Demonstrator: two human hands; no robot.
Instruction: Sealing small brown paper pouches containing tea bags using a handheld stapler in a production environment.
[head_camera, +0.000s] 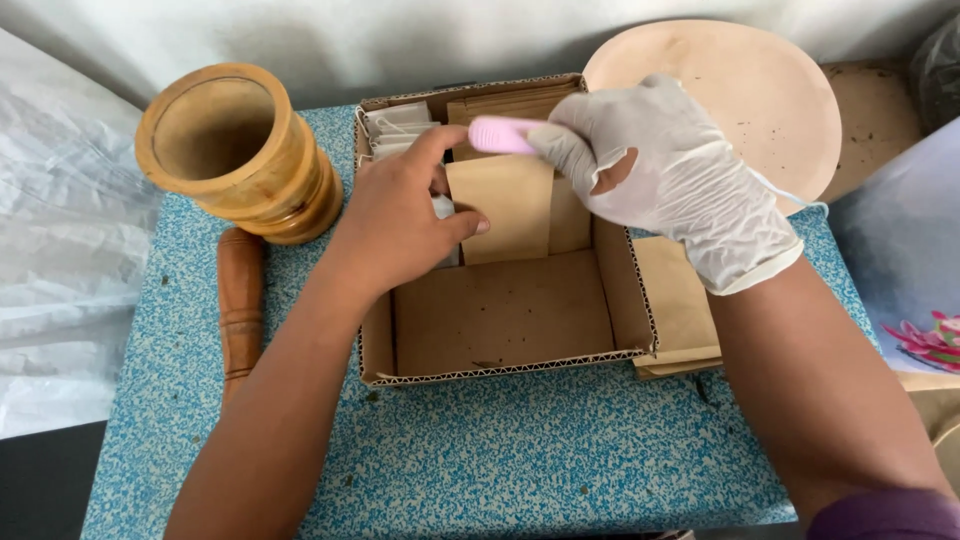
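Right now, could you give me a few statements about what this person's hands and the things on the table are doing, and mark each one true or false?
1. The right hand wears a white glove. True.
2. The left hand is gloved too. False: it is bare.
3. The right hand holds a pink tool above the cardboard box. True.
4. The wooden mortar lies on its side. False: it stands upright, open mouth up.
5. The wooden pestle stands inside the mortar. False: it lies on the blue table beside it.
6. The left hand touches a brown paper packet in the box. True.
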